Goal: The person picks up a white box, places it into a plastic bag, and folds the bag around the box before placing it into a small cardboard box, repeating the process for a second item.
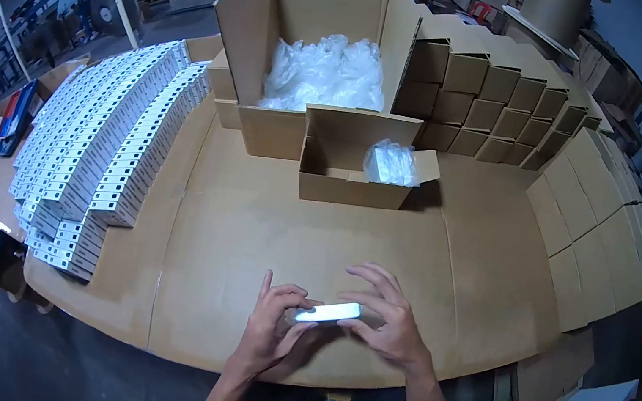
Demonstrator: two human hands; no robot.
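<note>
Step in hand, I judge: two-handed handling.
White boxes [97, 131], beyond my count; one large open carton [271, 130]; left hand [261, 329] pinching one white item [328, 313] above the table [227, 244]; one small open carton [349, 194]; right hand [399, 334] narrowed at the item's right end. Next move calls for even support.

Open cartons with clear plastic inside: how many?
2: the large carton at the back, and the small carton in front of it. Any behind the large carton would be hidden.
</note>
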